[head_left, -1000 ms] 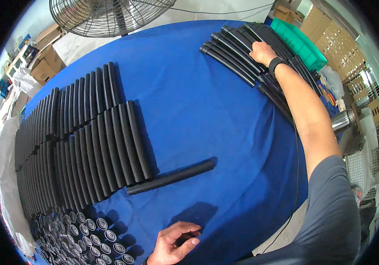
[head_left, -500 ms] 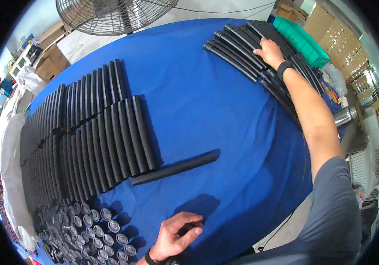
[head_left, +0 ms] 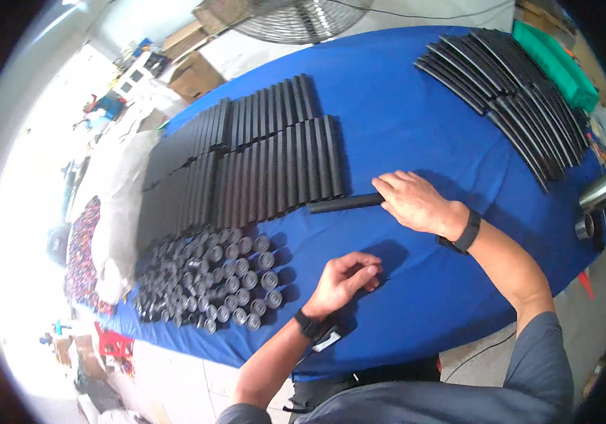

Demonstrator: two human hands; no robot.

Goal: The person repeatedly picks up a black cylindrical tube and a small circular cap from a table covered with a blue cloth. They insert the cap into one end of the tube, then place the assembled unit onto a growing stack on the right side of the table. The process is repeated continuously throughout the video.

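Note:
My right hand [head_left: 416, 203] grips the right end of a single black tube [head_left: 344, 203] lying on the blue cloth; its fingertips curl over that end. Nearer to me, my left hand [head_left: 345, 281] is held above the cloth with its fingers curled toward the thumb. What it holds, if anything, I cannot make out. Rows of matte black tubes [head_left: 274, 169] lie side by side just left of the single tube. In front of those rows, to the left of my left hand, stand many small round black caps [head_left: 245, 278] with ringed tops.
Glossier black tubes [head_left: 508, 92] lie fanned out at the far right, beside a green bin [head_left: 557, 67]. A metal cylinder [head_left: 601, 188] sits at the right edge. White plastic sheeting [head_left: 120, 205] borders the left side, and a fan [head_left: 303, 21] stands behind the table.
My right hand has left the fanned tubes at the far right and come to the single tube's right end. My left hand stays curled. The view has shifted, showing more of the left side.

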